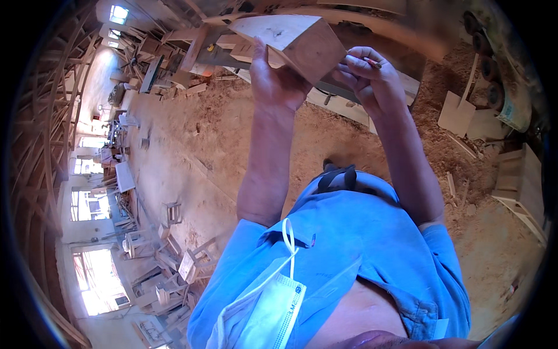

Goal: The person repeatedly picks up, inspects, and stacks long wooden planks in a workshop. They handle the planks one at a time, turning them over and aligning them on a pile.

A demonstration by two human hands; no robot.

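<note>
The person is holding a wooden block [293, 43] up in front of them, well above the sawdust-covered floor [232, 145]. The left hand [276, 81] is gripping the block from below and behind, its fingers [260, 55] pressing flat against the block's near face and the palm cupping its lower edge. The block is tilting, with 1 pale broad face turned upward and a darker reddish face slanting down to the right.

The right hand [369, 78] is sitting just beside the block's right edge, its fingers [354, 70] curling shut on a red pencil [371, 61]. The pencil's tip is pointing left toward the reddish face; whether it is touching the wood cannot be told.

Both forearms are rising from the lower part of the view, bare below the short sleeves of a blue shirt [372, 244]. A light blue face mask [270, 314] is hanging by its loops at the chest.

Beyond the hands, long timber pieces [325, 17] are lying across a machine at the top. Flat wooden offcuts [456, 113] are lying on the sawdust to the right. Unfinished wooden chairs [174, 273] are standing far off at lower left.
</note>
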